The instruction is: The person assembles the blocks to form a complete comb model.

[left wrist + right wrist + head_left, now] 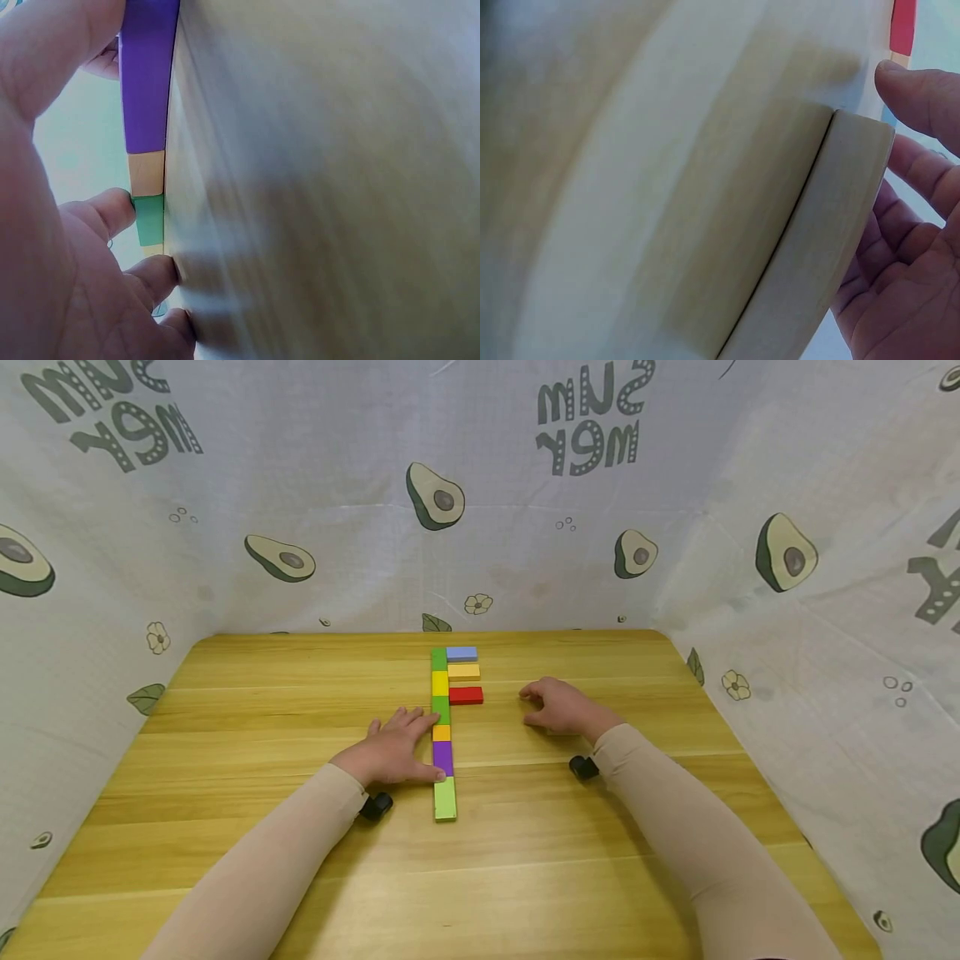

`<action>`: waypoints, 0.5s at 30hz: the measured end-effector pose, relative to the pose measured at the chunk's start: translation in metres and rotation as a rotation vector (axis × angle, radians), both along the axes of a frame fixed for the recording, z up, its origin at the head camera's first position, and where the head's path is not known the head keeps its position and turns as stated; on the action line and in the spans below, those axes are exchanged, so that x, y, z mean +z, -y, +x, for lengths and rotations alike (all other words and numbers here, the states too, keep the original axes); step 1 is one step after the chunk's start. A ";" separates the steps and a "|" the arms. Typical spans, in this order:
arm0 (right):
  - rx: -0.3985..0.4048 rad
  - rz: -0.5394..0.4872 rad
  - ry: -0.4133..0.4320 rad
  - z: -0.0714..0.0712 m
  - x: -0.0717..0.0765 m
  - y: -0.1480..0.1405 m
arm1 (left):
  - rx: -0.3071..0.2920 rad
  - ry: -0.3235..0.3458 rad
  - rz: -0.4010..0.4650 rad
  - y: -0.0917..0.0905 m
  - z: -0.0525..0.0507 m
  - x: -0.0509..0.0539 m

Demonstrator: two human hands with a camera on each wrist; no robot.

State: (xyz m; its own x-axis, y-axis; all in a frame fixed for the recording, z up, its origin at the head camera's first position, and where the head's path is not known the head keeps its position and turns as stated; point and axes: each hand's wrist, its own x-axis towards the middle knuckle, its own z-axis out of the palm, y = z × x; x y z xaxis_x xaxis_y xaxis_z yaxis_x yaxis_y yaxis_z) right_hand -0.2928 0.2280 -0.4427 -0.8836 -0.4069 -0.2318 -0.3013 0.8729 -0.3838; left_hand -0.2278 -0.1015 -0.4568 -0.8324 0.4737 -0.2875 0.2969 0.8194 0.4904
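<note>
My left hand (390,752) lies spread on the left of a straight row of blocks. Its thumb touches the row between the purple block (442,758) and the light green block (445,800); its index finger touches the green block (441,710). An orange block (442,733) sits between green and purple. To the right of the row, my right hand (566,706) is low over a plain wood-coloured block (810,232), which it mostly hides from the head camera. The right thumb (915,94) is apart from that block; its fingers are along the far side.
Farther up the row are a yellow block (440,683) and another green block (438,659). Blue (461,653), light orange (463,672) and red (467,695) blocks stick out rightward from it. A patterned cloth (360,485) hangs behind the wooden table (262,693).
</note>
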 end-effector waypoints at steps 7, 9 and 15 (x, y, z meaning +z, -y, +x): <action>0.004 -0.006 0.007 0.000 -0.001 0.001 | 0.001 -0.001 -0.004 0.000 0.000 0.001; 0.005 -0.007 0.008 0.000 -0.001 0.002 | 0.002 0.000 -0.003 0.000 0.001 0.001; -0.001 -0.012 0.012 0.001 -0.001 0.006 | 0.005 0.002 -0.002 0.000 0.001 0.001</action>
State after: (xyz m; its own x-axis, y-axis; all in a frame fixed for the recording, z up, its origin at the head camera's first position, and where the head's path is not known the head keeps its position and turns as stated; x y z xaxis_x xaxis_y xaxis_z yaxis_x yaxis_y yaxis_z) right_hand -0.2918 0.2221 -0.4440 -0.8812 -0.4087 -0.2376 -0.2953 0.8684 -0.3984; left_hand -0.2266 -0.1018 -0.4555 -0.8342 0.4690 -0.2901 0.2917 0.8217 0.4897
